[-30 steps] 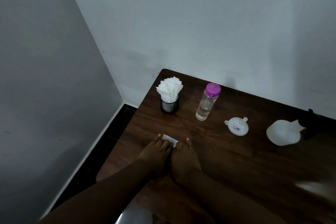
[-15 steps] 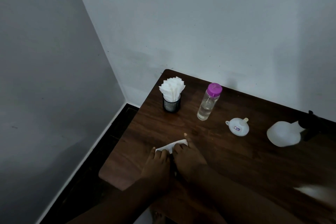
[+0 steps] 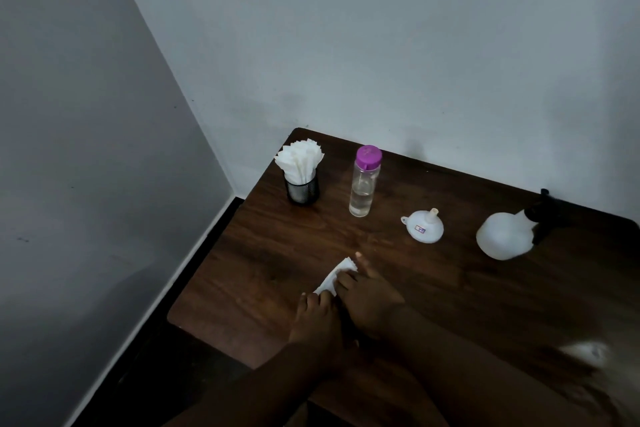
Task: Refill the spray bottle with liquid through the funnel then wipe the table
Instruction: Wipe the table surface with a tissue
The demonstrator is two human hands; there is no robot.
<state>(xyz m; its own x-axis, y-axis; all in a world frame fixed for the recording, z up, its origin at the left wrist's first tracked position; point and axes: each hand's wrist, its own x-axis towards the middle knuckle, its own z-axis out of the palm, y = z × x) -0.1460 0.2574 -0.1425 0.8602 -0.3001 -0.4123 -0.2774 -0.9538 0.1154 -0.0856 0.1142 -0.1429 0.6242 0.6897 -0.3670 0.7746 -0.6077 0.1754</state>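
A dark wooden table [image 3: 433,288] stands in the corner of a room with pale walls. Near its front left part the person's two hands lie side by side, both pressing down on a white paper napkin [image 3: 335,277] that rests on the tabletop. The left hand [image 3: 317,322] lies flat with its fingertips on the napkin's near end, fingers stretched and not curled around anything. The right hand [image 3: 369,298] covers the napkin's middle, fingers bent onto the paper and the thumb pointing away toward the far side; the napkin's far corner sticks out past the fingers.

Toward the back left corner stands a black mesh cup [image 3: 302,189] stuffed with white folded napkins [image 3: 300,159]. Just right of it is an upright clear bottle [image 3: 363,184] with a purple cap, holding clear liquid in its lower part. Further right a white funnel [image 3: 423,226] rests mouth down with the spout pointing up; a small sticker on its side is too small to read. Well to the right, near the wall, lies the white spray bottle [image 3: 505,236] on its side, its black trigger head toward the wall
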